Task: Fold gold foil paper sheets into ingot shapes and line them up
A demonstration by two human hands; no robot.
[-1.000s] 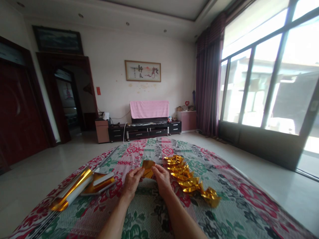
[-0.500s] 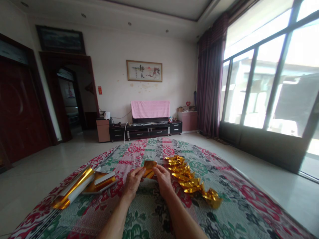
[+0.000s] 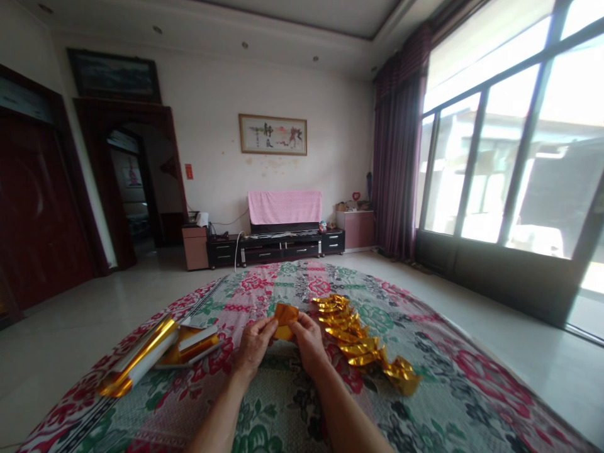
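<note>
Between my two hands is a small sheet of gold foil paper [image 3: 285, 314], with a crease across it and its upper part raised. My left hand [image 3: 255, 343] pinches its left edge, and my right hand [image 3: 307, 338] pinches the right edge. Right of my right hand, a row of folded gold foil pieces [image 3: 346, 330] runs along the patterned cloth [image 3: 264, 390]. On the left lie a loosely rolled stack of gold foil sheets [image 3: 141, 358] with white backs and a flatter stack of the same foil [image 3: 198, 343].
The cloth covers a round surface with a curved edge. Beyond it, a low black TV cabinet [image 3: 264, 253] stands against the wall, below a pink cloth [image 3: 285, 207]. A large window [image 3: 500, 163] and a purple curtain [image 3: 401, 151] are on the right; a dark red door [image 3: 42, 189] is on the left.
The foil sheet between my hands has tilted, so its lower part now shows as a smoother, brighter face. My fingers have shifted slightly along its edges.
</note>
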